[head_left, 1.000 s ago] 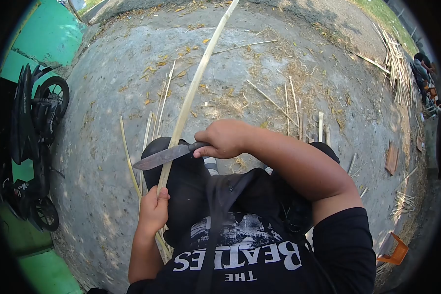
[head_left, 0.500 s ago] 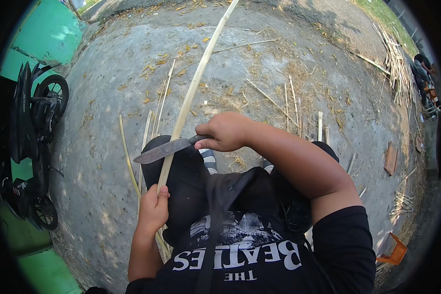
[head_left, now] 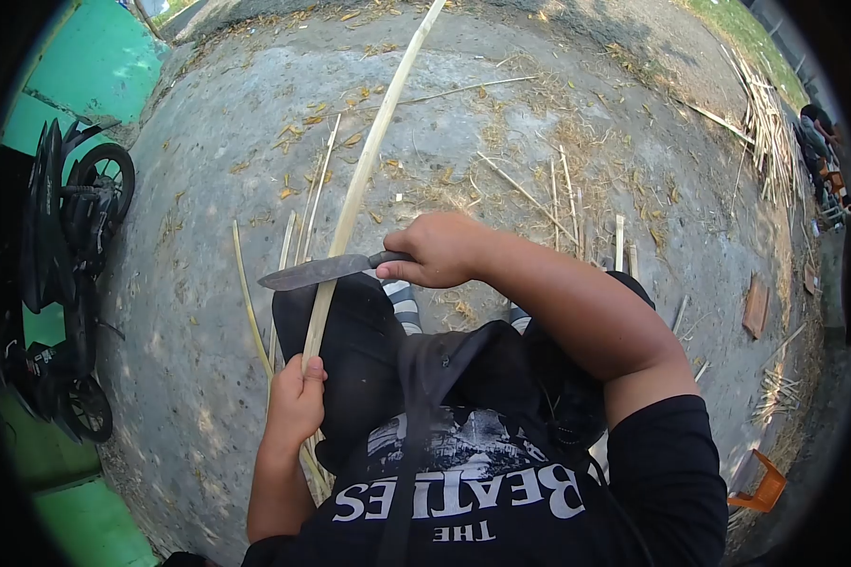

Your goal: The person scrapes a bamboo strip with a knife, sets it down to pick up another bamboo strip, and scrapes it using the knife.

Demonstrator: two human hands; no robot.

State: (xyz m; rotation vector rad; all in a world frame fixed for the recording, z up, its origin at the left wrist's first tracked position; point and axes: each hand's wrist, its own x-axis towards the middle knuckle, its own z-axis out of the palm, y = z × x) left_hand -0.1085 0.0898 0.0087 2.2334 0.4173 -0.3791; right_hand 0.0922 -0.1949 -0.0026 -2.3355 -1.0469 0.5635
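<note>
A long pale bamboo strip (head_left: 364, 172) slants up and away from my left thigh. Near its lower end my left hand (head_left: 296, 395) is closed around it, thumb along the top. My right hand (head_left: 432, 250) grips a knife (head_left: 317, 272) by its dark handle. The broad grey blade lies across the strip just above my left knee, its tip pointing left. Where the blade meets the strip, I cannot tell whether it has cut in.
Bamboo strips (head_left: 320, 189) lie on the concrete ground (head_left: 199, 189) beyond my knees. A motorbike (head_left: 66, 274) stands at left. On the right are a pile of split bamboo (head_left: 766, 132), an orange plastic object (head_left: 758, 484) and a person (head_left: 813, 142) farther off.
My right hand and the knife have shifted slightly, and the blade now lies flatter and a little higher across the strip. The strip's far end has swung slightly left; my left hand has barely moved.
</note>
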